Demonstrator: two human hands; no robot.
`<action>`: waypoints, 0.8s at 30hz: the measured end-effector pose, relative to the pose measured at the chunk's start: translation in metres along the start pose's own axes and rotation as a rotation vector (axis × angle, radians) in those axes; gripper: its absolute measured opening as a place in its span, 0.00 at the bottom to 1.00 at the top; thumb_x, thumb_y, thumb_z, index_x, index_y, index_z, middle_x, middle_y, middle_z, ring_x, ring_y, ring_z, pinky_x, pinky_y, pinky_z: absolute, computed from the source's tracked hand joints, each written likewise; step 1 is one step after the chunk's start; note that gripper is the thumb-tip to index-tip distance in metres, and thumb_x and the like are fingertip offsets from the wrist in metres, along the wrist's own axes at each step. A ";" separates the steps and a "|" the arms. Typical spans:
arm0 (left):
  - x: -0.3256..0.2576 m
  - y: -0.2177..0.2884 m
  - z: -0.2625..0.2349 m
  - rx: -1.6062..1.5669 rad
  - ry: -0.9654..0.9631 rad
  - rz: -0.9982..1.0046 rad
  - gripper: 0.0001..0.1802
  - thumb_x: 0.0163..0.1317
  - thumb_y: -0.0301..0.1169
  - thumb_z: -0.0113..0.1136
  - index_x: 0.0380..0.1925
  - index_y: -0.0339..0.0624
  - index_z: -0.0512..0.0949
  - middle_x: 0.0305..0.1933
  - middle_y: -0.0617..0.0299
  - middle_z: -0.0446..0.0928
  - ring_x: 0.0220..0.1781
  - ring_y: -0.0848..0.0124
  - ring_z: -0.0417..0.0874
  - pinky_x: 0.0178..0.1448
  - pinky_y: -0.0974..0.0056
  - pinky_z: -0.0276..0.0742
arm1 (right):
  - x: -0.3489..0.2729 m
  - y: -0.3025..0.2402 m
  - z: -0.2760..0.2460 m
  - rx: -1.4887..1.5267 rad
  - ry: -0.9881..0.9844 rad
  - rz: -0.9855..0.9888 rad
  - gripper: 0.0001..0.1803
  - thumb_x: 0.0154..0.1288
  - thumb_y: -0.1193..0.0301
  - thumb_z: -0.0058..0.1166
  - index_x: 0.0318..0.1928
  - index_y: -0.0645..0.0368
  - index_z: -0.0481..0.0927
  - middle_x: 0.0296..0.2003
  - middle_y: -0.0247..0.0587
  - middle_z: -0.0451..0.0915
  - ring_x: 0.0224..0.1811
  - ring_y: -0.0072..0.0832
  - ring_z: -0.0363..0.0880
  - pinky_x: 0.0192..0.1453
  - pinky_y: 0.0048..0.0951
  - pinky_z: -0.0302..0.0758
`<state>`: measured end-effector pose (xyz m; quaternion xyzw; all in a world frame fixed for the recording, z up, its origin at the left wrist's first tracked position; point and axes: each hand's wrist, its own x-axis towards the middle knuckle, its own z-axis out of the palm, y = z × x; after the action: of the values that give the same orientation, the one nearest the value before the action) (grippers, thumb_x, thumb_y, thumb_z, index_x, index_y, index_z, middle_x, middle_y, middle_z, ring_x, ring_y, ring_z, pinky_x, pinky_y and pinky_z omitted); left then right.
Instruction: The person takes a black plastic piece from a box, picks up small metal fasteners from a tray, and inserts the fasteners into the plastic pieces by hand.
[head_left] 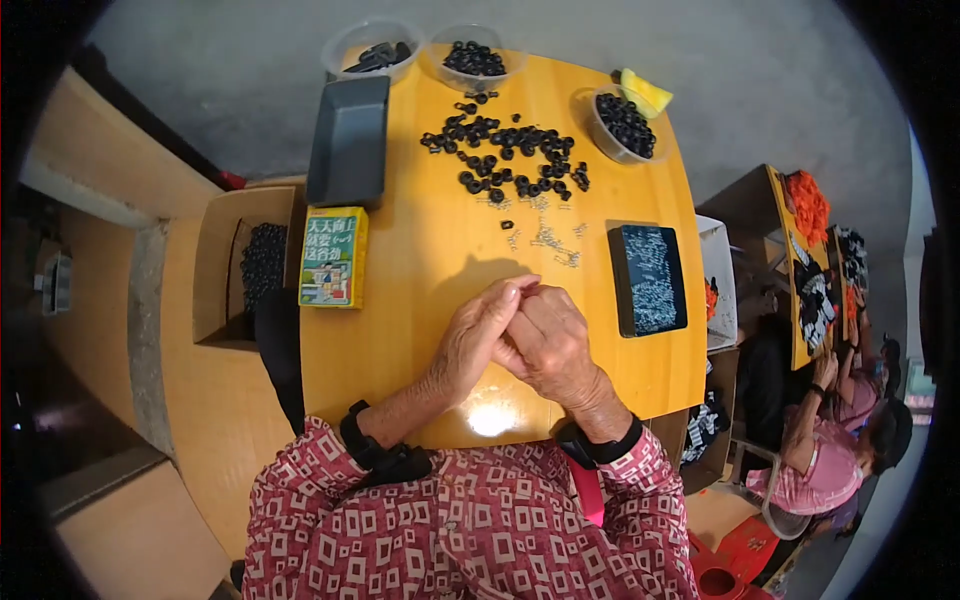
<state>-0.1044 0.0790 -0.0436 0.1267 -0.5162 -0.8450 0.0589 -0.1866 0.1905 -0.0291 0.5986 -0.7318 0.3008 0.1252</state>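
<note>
Above the near part of the yellow table (400,340), my left hand (478,328) and my right hand (550,335) are closed together. The left thumb and fingers press over the fingers of the right hand, which are curled in. Whatever may lie between the palms is hidden. Just beyond the fingertips are small silvery metal pieces (549,238), scattered loosely. Farther off, a spread of small black ring-shaped parts (508,140) covers the middle of the table. One single black part (507,225) sits nearer to my hands.
A grey tray (348,140) and a green-yellow box (333,258) line the left edge. Along the far side stand clear bowls (372,50) of black parts; another bowl (625,125) has a yellow cloth (647,93). A dark tray (650,280) of small metal pieces lies right. Co-workers (820,460) sit beyond.
</note>
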 end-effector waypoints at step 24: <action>0.022 0.003 -0.003 0.157 -0.031 -0.075 0.11 0.66 0.30 0.59 0.42 0.31 0.81 0.37 0.66 0.80 0.41 0.80 0.77 0.48 0.74 0.72 | -0.009 0.021 -0.036 -0.243 0.031 0.038 0.13 0.53 0.67 0.62 0.27 0.60 0.72 0.25 0.42 0.68 0.31 0.40 0.72 0.44 0.40 0.72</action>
<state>-0.1246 0.0698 -0.0457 0.1370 -0.5768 -0.8053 0.0093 -0.2108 0.2216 -0.0119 0.5603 -0.7720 0.2214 0.2025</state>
